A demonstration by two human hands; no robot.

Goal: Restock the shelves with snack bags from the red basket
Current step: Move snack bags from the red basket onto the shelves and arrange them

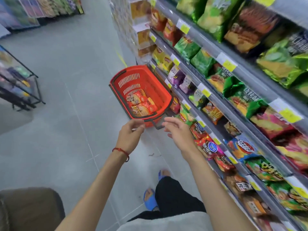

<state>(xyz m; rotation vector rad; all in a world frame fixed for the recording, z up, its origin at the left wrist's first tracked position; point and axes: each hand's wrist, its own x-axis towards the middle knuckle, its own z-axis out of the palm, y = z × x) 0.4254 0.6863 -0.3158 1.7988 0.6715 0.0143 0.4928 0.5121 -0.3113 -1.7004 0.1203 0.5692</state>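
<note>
Right now the person stands in a shop aisle and holds both arms out toward the red basket [155,80]. The basket sits on the floor [66,97], close up against the low part of the shelves [205,40] on the right. Down at the bottom of it lie a few orange snack bags [141,104], side by side.

The left hand [131,132] is at the near rim of the basket, by the dark handle. Its fingers are bent a little and seem to hold nothing. The picture is too blurry to tell if they touch the rim. The right hand [178,134] is just beside it, nearer the shelves, with loose, spread fingers and nothing in it.

The shelves are full of green, yellow, red and purple chip bags [186,45], with yellow price tags on the grey rails.

I think this is the reaching step, going for a bag. Some bags are left in the basket, so the job is not done.

The bags lie low, so a hand has to dip past the rim and down inside. It should take one bag softly, since a puffy bag can get squashed. Then the bag needs a spot next to bags that look the same, and I cannot pick out that spot from here
</note>
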